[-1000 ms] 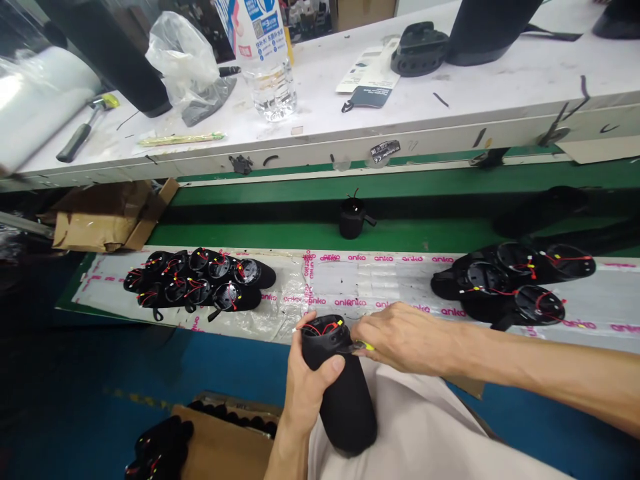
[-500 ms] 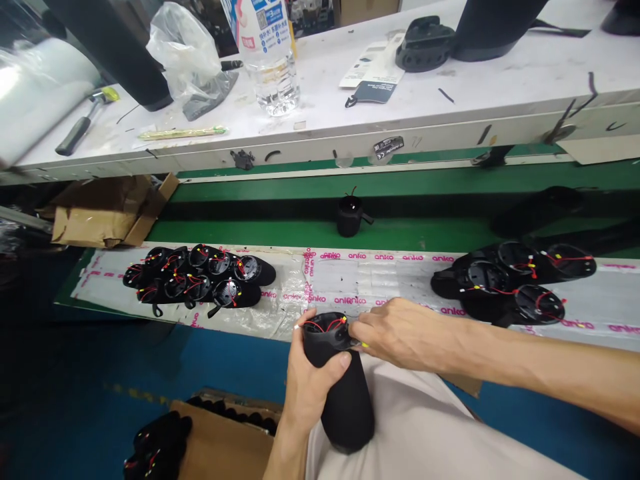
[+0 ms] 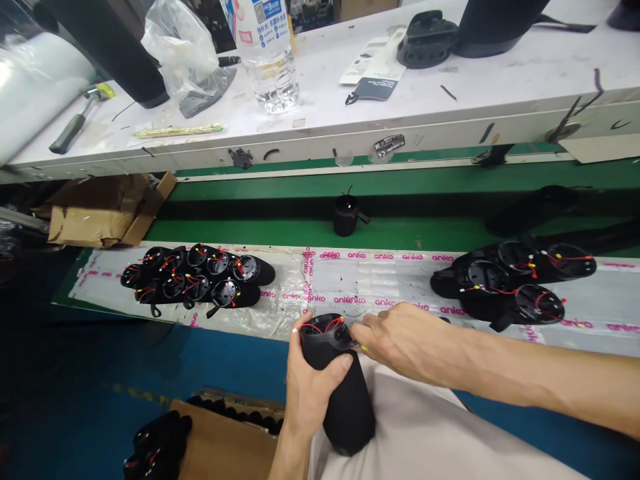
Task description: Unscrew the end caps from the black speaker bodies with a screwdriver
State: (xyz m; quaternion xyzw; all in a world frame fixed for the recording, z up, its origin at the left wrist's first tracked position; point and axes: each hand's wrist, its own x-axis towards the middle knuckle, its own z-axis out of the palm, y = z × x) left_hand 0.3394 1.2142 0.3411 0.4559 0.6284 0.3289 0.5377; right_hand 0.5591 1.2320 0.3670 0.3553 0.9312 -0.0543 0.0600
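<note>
A black fabric-covered speaker housing [image 3: 350, 407] rests on my lap, tilted, its open end facing up and away. Red wires [image 3: 333, 325] with small connectors show inside the rim. My left hand [image 3: 313, 383] is wrapped round the upper part of the housing, thumb on the near side and fingers over the far rim. My right hand [image 3: 390, 337] is closed in a pinch against the right side of the rim. A small dark piece and a yellow bit peek out below its fingers, but what it grips is mostly hidden.
Several similar housings with red wires [image 3: 220, 293] lie on the left of the plastic-covered bench [image 3: 345, 280], more [image 3: 540, 303] on the right. A short black cylinder [image 3: 345, 217] stands on the green surface. A shelf above carries a water bottle [image 3: 275, 80] and hammer [image 3: 75, 130]. Cardboard box [image 3: 220, 443] below.
My right hand has turned slightly at the rim, and a dark rounded part now shows beside its fingertips. My left hand keeps its hold on the housing. The view has shifted slightly.
</note>
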